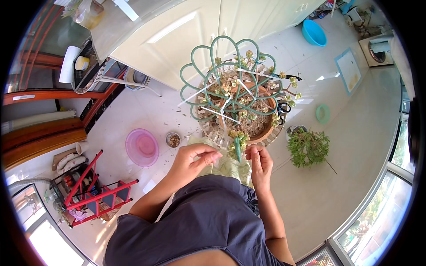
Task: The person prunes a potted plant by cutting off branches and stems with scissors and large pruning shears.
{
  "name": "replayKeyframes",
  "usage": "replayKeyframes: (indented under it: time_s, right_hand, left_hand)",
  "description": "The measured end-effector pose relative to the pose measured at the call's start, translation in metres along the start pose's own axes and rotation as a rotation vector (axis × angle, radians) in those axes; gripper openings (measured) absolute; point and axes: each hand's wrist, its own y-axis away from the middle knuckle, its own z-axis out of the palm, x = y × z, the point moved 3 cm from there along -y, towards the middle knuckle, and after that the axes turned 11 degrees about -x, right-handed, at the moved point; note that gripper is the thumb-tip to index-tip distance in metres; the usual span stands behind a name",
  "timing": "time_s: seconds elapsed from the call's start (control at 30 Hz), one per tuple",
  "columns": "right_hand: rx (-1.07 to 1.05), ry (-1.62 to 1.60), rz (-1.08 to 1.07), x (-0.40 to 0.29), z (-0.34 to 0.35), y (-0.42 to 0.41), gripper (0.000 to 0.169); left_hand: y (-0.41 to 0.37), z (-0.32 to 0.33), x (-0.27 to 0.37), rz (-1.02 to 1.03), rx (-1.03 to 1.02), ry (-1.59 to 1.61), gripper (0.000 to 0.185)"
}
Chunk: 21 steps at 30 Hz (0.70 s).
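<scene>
In front of me stands a round terracotta pot (266, 135) of soil and succulents (245, 137). A green looped plant trellis (238, 78) rises over it, with several white cable ties (220, 115) fastened on its bars and their tails sticking out. The trellis's green lower tip (237, 149) points toward me between my hands. To its left, my left hand (198, 160) has thumb and forefinger drawn together; whether something thin is pinched there is unclear. My right hand (261, 164) is just right of the tip, fingers curled beside the leaves, and its grasp is hidden.
The pot rests on a patterned round stand (208, 128). Black-handled scissors (284, 108) lie at its right edge. A leafy potted plant (308, 148) stands right, a pink basin (142, 147) and small bowl (173, 140) left. A red stepladder (100, 196) leans lower left.
</scene>
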Motion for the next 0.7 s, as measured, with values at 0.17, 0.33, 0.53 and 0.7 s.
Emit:
replayKeyframes:
  time_s: [0.17, 0.33, 0.53, 0.7]
  right_hand:
    - [0.016, 0.002, -0.01, -0.006, -0.004, 0.001, 0.021]
    - [0.034, 0.015, -0.025, -0.014, -0.003, 0.001, 0.021]
    - [0.09, 0.042, -0.084, -0.035, -0.008, -0.005, 0.02]
    - [0.12, 0.119, -0.171, -0.057, -0.013, -0.017, 0.019]
  left_hand:
    - [0.003, -0.01, 0.003, 0.076, 0.111, -0.074, 0.015]
    - [0.005, -0.019, 0.01, 0.141, 0.129, -0.155, 0.014]
    - [-0.001, -0.054, 0.022, 0.289, 0.566, -0.249, 0.019]
    - [-0.031, -0.063, 0.065, 0.456, 0.72, -0.689, 0.024]
